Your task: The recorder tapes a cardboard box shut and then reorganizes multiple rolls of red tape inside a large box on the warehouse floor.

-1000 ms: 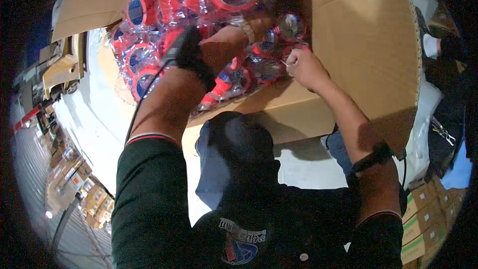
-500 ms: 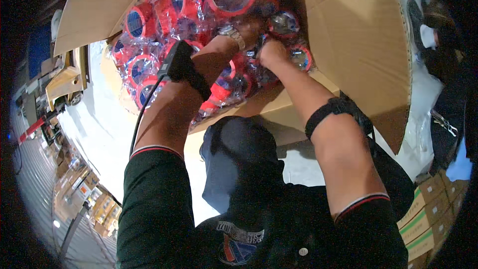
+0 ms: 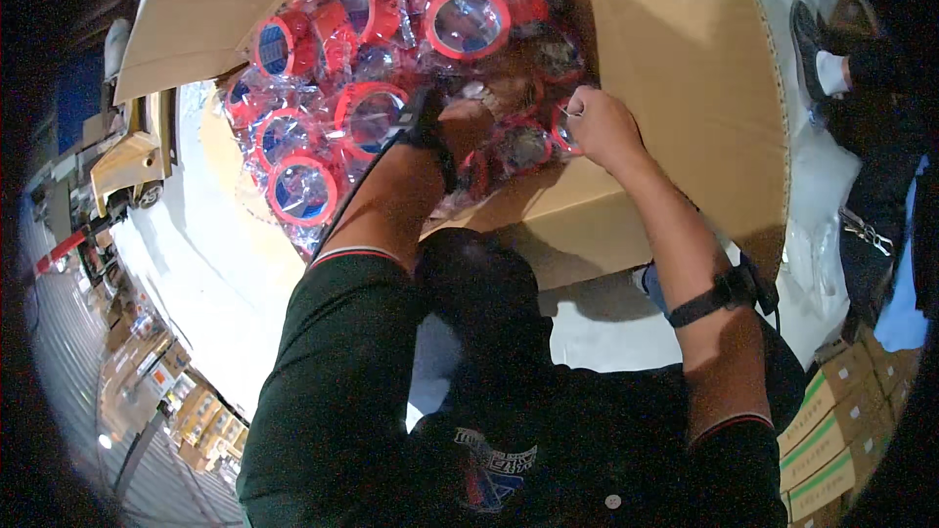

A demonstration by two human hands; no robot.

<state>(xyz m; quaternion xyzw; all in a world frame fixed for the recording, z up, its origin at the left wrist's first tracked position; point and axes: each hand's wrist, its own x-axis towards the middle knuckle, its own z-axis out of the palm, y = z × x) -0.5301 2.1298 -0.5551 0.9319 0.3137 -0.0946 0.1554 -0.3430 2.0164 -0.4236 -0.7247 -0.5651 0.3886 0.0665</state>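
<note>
A large open cardboard box [image 3: 685, 68] holds many red rolls [image 3: 469, 22] that look like rolls of tape, in shiny clear plastic film [image 3: 411, 64]. My left hand [image 3: 509, 96] reaches in among the rolls at the box's near middle. Film and shadow cover its fingers, so whether it grips a roll is hidden. By the near right corner, my right hand [image 3: 604, 127] is closed, thumb and forefinger pinched at the film's edge. Just left of that hand lies another red roll [image 3: 564, 129], partly covered.
Tall cardboard flaps stand up at the box's left [image 3: 210, 15] and right. Past the right flap are a person's shoe [image 3: 807, 49] and dark clothing. Stacked cartons [image 3: 831, 430] fill the lower right, and a yellowish wooden stand [image 3: 132, 161] is on the left.
My right hand has drawn away from my left, toward the right wall of the box. My left hand has gone deeper under the film, and its wrist is now mostly covered.
</note>
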